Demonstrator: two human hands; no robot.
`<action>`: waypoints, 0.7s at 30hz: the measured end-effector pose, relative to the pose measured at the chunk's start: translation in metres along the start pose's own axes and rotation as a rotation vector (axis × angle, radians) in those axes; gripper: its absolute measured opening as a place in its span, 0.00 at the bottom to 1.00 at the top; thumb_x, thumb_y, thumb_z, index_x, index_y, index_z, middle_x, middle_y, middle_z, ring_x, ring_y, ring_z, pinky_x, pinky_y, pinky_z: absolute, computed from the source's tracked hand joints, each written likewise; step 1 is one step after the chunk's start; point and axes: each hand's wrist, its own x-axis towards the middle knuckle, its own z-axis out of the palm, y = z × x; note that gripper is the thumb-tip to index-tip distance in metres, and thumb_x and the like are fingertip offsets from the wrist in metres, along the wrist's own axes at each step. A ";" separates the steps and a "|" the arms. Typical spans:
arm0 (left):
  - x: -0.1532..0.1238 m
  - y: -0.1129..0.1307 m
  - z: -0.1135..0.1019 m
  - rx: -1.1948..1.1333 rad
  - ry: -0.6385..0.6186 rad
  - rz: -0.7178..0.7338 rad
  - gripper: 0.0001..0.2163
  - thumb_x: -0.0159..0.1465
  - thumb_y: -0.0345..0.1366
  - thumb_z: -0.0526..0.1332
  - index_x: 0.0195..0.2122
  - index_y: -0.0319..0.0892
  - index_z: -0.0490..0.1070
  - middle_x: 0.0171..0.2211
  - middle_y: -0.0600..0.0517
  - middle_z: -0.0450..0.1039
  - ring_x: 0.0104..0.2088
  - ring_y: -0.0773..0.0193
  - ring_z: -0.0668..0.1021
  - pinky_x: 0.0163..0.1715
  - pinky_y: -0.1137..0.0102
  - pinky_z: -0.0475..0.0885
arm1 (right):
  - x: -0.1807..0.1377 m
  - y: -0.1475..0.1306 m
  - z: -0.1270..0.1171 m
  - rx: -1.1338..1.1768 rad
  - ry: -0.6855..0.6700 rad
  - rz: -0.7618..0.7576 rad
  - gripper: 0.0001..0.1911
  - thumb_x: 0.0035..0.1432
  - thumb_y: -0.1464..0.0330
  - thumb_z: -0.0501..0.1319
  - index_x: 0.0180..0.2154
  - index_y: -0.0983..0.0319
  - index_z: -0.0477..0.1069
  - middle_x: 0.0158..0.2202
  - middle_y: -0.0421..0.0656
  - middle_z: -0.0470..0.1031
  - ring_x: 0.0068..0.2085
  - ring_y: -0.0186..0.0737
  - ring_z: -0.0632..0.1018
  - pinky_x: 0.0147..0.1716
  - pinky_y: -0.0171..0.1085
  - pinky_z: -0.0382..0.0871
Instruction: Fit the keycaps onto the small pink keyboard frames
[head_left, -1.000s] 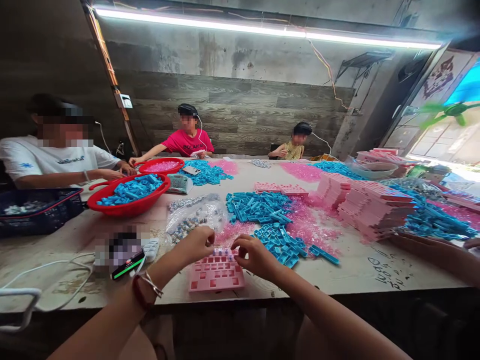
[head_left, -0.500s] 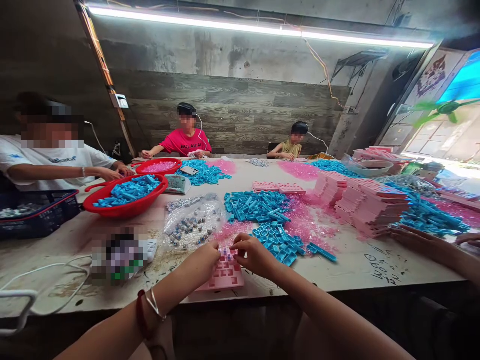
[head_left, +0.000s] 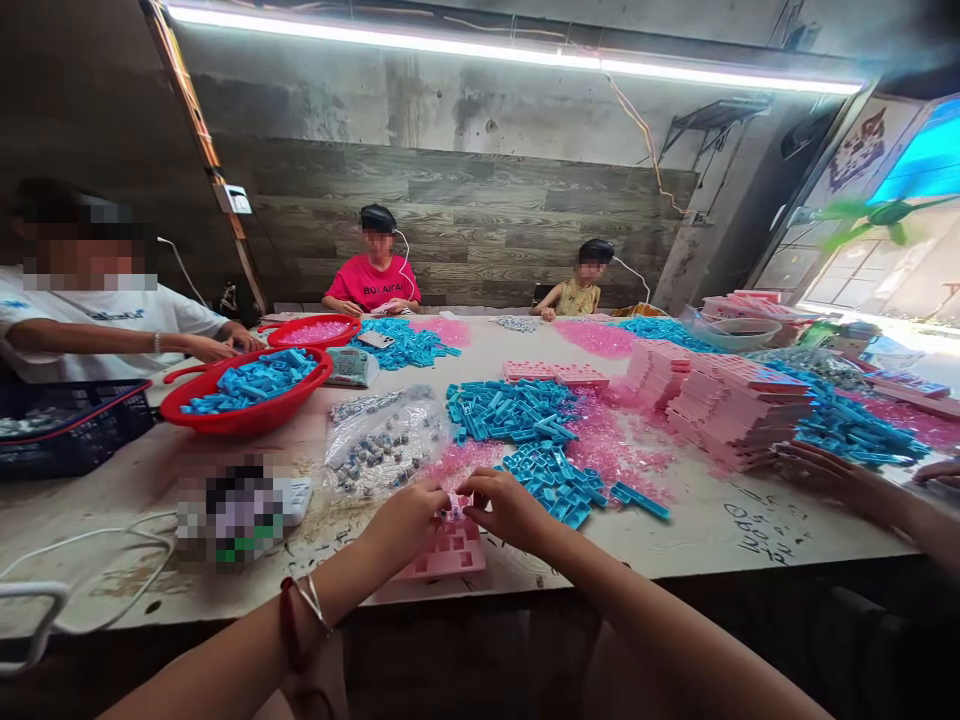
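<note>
A pink plastic tray with rectangular slots (head_left: 448, 553) lies at the near edge of the table (head_left: 697, 545). Both my hands meet over its far end. My left hand (head_left: 405, 522) is closed, fingertips pinched on a small pale piece at the tray's top. My right hand (head_left: 510, 508) is closed too, thumb and fingers pinching at the same spot; what it holds is too small to name. A clear bag of small grey pieces (head_left: 379, 450) lies just beyond my left hand. Blue plastic parts (head_left: 559, 480) lie in a heap beside my right hand.
Stacked pink trays (head_left: 724, 405) stand at right, where another person's hand (head_left: 814, 470) rests. Red basins (head_left: 247, 385) of blue and pink parts stand at left beside a seated person. Two more people sit at the far end. A phone and white cable (head_left: 240, 510) lie near left.
My left hand has moved right from the bag's edge to the tray's far end, meeting my right hand. The view has shifted slightly downward and left.
</note>
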 end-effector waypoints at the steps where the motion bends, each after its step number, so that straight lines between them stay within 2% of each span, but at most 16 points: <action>1: 0.000 0.000 0.001 -0.010 0.011 -0.007 0.10 0.55 0.23 0.53 0.31 0.40 0.72 0.34 0.49 0.71 0.38 0.61 0.73 0.38 0.70 0.66 | 0.000 0.000 0.000 0.006 -0.006 0.000 0.12 0.45 0.81 0.59 0.34 0.65 0.74 0.30 0.42 0.72 0.27 0.31 0.72 0.30 0.30 0.66; 13: 0.003 0.002 0.002 -0.173 0.073 -0.088 0.09 0.50 0.22 0.54 0.26 0.39 0.71 0.27 0.51 0.72 0.30 0.64 0.72 0.32 0.73 0.65 | 0.000 0.000 -0.002 0.034 -0.011 -0.006 0.12 0.45 0.81 0.59 0.33 0.65 0.74 0.29 0.42 0.72 0.27 0.31 0.73 0.29 0.30 0.66; 21: 0.002 0.002 0.002 -0.132 0.063 -0.114 0.09 0.50 0.23 0.53 0.26 0.39 0.71 0.27 0.51 0.73 0.30 0.64 0.72 0.31 0.72 0.64 | 0.000 0.000 -0.002 0.031 -0.017 -0.009 0.12 0.45 0.81 0.59 0.33 0.65 0.74 0.29 0.42 0.72 0.27 0.31 0.73 0.29 0.30 0.66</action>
